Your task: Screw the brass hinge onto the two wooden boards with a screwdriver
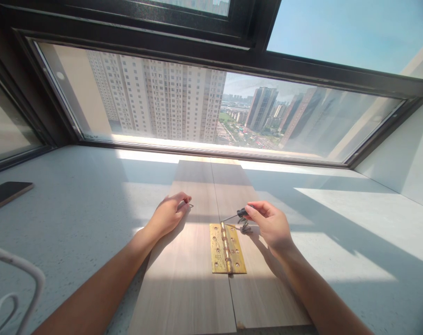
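A brass hinge point(218, 251) lies open across the seam of two pale wooden boards point(183, 279), with round spots at its holes. My right hand point(272, 225) grips a screwdriver point(242, 212) by its black handle. Its thin shaft points left, with the tip by the hinge's far end. Several small screws point(245, 228) lie in a pile under the screwdriver, just right of the hinge. Over the left board, my left hand point(169, 215) is closed with fingertips pinched. A small thin metal piece, seemingly a screw point(191, 205), pokes out from them; most of it is hidden.
The boards rest on a speckled pale sill point(92, 200). A dark phone point(7, 193) lies at the left edge, and a white curved tube point(33, 270) stands at lower left. A dark-framed window point(197, 151) closes off the far side; a white wall point(399, 139) bounds the right.
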The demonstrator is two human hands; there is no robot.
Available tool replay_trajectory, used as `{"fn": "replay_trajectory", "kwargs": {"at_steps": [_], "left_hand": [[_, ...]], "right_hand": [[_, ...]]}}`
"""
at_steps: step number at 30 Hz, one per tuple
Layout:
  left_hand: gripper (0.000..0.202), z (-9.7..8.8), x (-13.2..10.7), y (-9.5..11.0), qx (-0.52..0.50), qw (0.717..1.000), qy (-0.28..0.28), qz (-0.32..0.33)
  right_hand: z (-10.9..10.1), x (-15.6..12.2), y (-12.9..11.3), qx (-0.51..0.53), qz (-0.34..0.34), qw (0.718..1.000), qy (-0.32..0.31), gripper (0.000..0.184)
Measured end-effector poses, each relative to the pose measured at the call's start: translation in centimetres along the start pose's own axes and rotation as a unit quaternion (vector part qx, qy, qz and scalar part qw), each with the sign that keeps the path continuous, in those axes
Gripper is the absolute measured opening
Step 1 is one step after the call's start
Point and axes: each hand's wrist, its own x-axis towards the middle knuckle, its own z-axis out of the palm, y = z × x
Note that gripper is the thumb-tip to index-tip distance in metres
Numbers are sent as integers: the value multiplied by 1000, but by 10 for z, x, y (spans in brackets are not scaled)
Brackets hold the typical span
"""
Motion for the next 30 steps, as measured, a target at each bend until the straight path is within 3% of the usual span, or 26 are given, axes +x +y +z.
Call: {"fn": "replay_trajectory", "kwargs": {"at_steps": [8, 13, 18, 24, 30], "left_hand": [[14, -4, 2, 2, 11, 1000, 16, 22], [10, -9, 0, 36, -4, 997, -10, 80], [12, 5, -8, 64, 5, 989, -54, 138], [14, 24, -9, 58, 34, 986, -54, 156], [17, 27, -8, 55, 58, 983, -53, 166]], "right_hand": [[-2, 0, -5, 5, -15, 1000, 13, 36], [-10, 5, -13, 11, -29, 999, 40, 38], [-13, 5, -21, 16, -39, 998, 49, 37], [-13, 1, -29, 1, -54, 997, 54, 37], [-13, 0, -34, -19, -62, 996, 61, 38]]}}
